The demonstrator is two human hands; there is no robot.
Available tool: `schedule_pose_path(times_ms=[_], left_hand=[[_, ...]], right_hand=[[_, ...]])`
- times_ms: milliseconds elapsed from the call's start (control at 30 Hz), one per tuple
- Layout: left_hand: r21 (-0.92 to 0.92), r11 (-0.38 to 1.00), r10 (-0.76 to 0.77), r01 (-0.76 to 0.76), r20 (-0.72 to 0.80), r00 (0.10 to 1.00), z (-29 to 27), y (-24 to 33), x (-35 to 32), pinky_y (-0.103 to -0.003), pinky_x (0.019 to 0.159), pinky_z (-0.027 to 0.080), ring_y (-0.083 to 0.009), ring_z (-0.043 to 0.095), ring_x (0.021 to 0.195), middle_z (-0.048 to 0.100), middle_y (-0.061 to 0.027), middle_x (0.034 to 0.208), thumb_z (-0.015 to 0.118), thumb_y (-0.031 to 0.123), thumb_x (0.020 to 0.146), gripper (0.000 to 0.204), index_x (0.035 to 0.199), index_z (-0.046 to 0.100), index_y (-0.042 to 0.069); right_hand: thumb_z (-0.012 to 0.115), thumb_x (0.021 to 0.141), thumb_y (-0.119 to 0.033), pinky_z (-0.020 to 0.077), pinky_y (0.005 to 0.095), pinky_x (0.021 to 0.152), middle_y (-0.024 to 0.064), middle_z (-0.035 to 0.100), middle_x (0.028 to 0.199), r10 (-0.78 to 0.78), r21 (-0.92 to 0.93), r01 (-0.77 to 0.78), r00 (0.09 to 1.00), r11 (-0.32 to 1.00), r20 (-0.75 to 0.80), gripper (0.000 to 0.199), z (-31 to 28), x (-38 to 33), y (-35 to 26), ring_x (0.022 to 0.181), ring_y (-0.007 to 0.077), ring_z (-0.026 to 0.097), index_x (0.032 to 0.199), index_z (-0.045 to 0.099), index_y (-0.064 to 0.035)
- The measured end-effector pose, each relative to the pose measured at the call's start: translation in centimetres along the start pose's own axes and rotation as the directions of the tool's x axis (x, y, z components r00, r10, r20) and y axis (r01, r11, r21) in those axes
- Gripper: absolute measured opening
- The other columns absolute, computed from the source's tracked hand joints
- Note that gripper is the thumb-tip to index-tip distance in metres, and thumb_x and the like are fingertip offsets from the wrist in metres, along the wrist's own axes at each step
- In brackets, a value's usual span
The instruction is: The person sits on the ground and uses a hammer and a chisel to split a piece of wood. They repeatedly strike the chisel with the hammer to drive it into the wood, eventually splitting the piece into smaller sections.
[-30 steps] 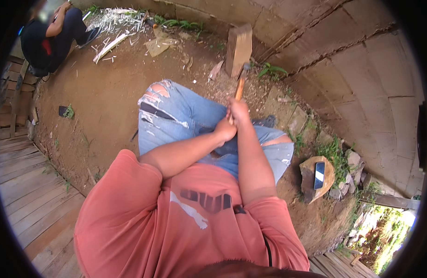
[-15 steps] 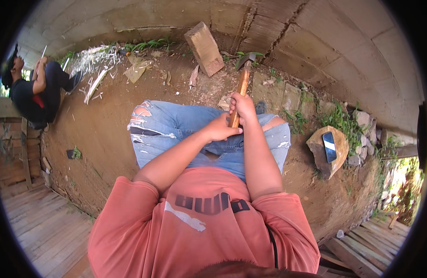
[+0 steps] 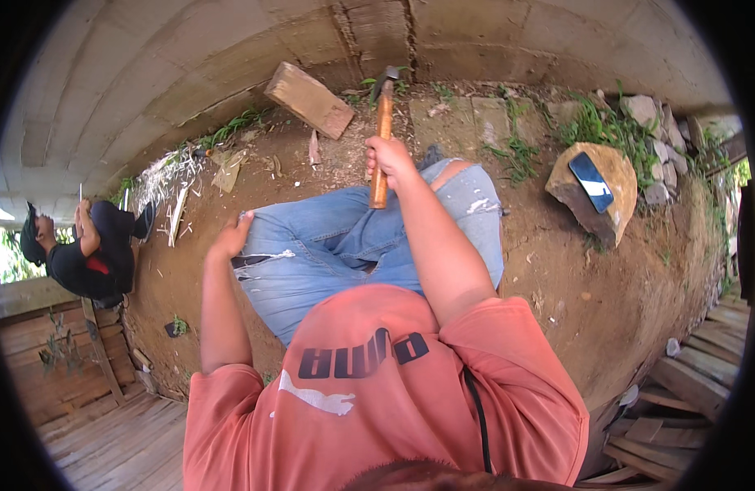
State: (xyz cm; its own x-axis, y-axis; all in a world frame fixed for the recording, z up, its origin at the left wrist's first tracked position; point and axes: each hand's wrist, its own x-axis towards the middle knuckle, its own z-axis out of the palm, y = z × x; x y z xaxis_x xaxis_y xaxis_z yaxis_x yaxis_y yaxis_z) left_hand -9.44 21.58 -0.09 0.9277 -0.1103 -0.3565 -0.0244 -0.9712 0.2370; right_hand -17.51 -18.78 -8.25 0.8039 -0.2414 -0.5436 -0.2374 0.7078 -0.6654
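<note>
My right hand [image 3: 389, 160] grips the wooden handle of a hammer [image 3: 383, 119] above my lap. Its dark metal head points away from me, toward the wall, and the handle's butt end hangs over my jeans [image 3: 336, 237]. My left hand [image 3: 230, 236] rests against the outer side of my left knee, empty, with some of its fingers hidden. Just beyond and left of the hammer, a wooden block [image 3: 310, 100] lies tilted on the dirt by the wall.
A phone [image 3: 591, 182] lies on a large stone [image 3: 567, 196] at right. Grey rubble [image 3: 661, 147] and grass line the wall [image 3: 476, 41]. At far left another person [image 3: 87, 254] sits near pale shavings [image 3: 165, 168]. Wooden boards [image 3: 697, 385] lie at lower right.
My left hand has let go of the hammer's handle and moved left to my knee. My right hand still holds the hammer, now slightly further left. The whole view has shifted.
</note>
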Motion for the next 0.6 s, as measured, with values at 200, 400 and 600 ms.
schedule_pose_path(times_ms=[200, 400, 600], left_hand=[[0.412, 0.903, -0.076, 0.121, -0.124, 0.989, -14.5, 6.1, -4.4, -0.049, 0.116, 0.047, -0.0449, 0.060, 0.137, 0.064, -0.0311, 0.142, 0.066, 0.054, 0.101, 0.074, 0.150, 0.057, -0.001], [0.555, 0.507, 0.833, -0.659, -0.120, 0.540, -21.1, 27.4, -21.9, -0.042, 0.093, 0.055, -0.0314, 0.073, 0.111, 0.077, -0.0154, 0.122, 0.078, 0.015, 0.089, 0.054, 0.141, 0.067, 0.008], [0.519, 0.398, 0.741, -0.757, 0.304, 0.599, -20.2, 33.9, -30.3, -0.041, 0.090, 0.056, -0.0290, 0.072, 0.104, 0.077, -0.0122, 0.119, 0.076, 0.005, 0.085, 0.051, 0.136, 0.071, 0.009]], right_hand=[[0.065, 0.098, -0.014, 0.0493, 0.0363, 0.047, 0.0039, 0.055, 0.068, 0.032, -0.003, -0.032, 0.999, 0.999, 0.022, 0.014, 0.4, 1.2, 2.2, 0.052, 0.0163, 0.055, 0.094, 0.055, -0.0040], [0.064, 0.098, -0.013, 0.0503, 0.0376, 0.048, 0.0050, 0.055, 0.070, 0.084, 0.046, -0.082, 0.996, 0.996, -0.030, 0.012, -3.1, 2.3, 1.7, 0.055, 0.0179, 0.056, 0.096, 0.056, -0.0042], [0.063, 0.098, -0.014, 0.0515, 0.0401, 0.049, 0.0054, 0.055, 0.070, 0.165, -0.018, -0.165, 0.986, 0.986, 0.028, 0.012, -1.1, 3.5, 3.0, 0.055, 0.0189, 0.056, 0.095, 0.057, -0.0044]])
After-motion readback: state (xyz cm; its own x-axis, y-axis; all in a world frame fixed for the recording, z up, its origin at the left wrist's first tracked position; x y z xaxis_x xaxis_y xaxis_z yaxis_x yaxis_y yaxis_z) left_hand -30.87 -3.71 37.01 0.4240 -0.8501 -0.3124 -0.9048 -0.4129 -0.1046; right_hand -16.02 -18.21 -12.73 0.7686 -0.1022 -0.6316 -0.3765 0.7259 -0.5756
